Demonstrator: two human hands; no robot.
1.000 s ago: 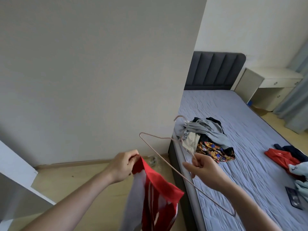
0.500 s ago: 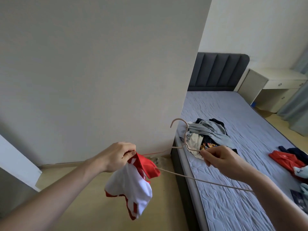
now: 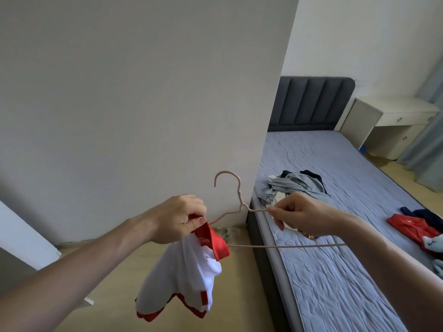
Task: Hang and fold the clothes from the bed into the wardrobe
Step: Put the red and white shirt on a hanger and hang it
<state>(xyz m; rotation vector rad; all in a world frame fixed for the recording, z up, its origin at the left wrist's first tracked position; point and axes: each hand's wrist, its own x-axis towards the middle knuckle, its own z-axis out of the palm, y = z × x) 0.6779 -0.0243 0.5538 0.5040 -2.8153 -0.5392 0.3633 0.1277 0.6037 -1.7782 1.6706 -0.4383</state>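
A: Fingers (image 3: pixel 191 222) of the left hand (image 3: pixel 178 219) curl tight, thumb pressed against them, pinching the red neck edge of a white and red garment (image 3: pixel 184 271).

B: And the rest of the cloth?

A: It hangs below that hand over the wooden floor (image 3: pixel 115 279), red trim along its lower hem. One arm of a thin pink hanger (image 3: pixel 239 202) runs into the pinched red edge.

B: How does the right hand (image 3: pixel 304 216) stand?

A: Its fingers are curled round the hanger's other shoulder wire, thumb and forefinger pinching it just right of the neck. The hook points up in front of the white wall (image 3: pixel 143 92). The hanger's bottom bar passes under the right wrist, level, toward the bed.

B: What lies on the bed (image 3: pixel 335 271)?

A: A pile of grey and dark clothes (image 3: pixel 297 188) sits near the bed's left edge, partly behind the right hand. A second heap, red and navy clothes (image 3: pixel 417 224), lies at the right side, well apart from the first. The quilted blue mattress bears both.

B: Anything beyond it?

A: A dark padded headboard (image 3: pixel 311 101), and a white desk (image 3: pixel 393 118) with drawers beside it; what the drawers hold cannot be told. A white panel (image 3: pixel 21 231) shows at the left edge.
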